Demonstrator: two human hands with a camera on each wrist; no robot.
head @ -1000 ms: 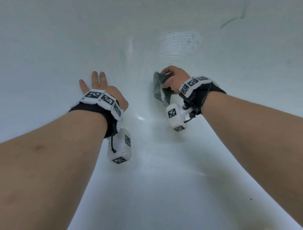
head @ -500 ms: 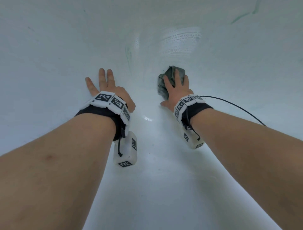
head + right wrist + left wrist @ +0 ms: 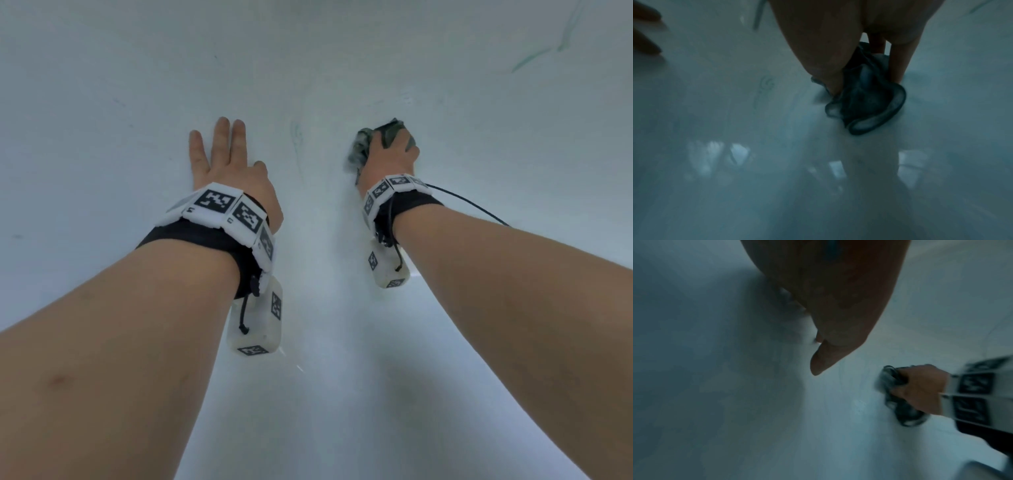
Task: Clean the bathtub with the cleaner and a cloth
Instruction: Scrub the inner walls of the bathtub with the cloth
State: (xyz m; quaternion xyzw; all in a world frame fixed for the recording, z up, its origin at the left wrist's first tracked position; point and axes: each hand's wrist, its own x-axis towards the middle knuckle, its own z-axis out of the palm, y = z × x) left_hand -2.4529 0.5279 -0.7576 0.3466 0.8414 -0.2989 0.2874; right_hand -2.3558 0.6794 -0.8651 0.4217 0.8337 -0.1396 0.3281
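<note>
both bare forearms reach up the frame into the white bathtub (image 3: 102, 102), head view. left hand (image 3: 233, 171) in the centre-left lies flat on the tub surface, fingers (image 3: 221, 137) straight and close together, thumb out to the right, holding nothing. right hand (image 3: 390, 157) in the upper centre-right presses a crumpled dark grey-green cloth (image 3: 359, 150) against the tub wall; its fingers curl over the top of the cloth and the wad pokes out to the left of the hand and above it. in the right wrist view the cloth (image 3: 869, 100) is bunched between thumb and fingers, its lower fold touching the tub, picture blurred. left wrist view shows the left thumb tip near the wall and, at the right edge, the right hand (image 3: 920, 389) on the cloth (image 3: 906, 415), also blurred. the two hands are well apart, about level in the frame. faint greenish streaks (image 3: 296, 137) run down the wall between the hands, and another greenish streak (image 3: 534, 58) sits in the upper right. both wrists wear black bands with white marker blocks (image 3: 219, 209); a thin black cable (image 3: 469, 205) loops off the right wrist.
</note>
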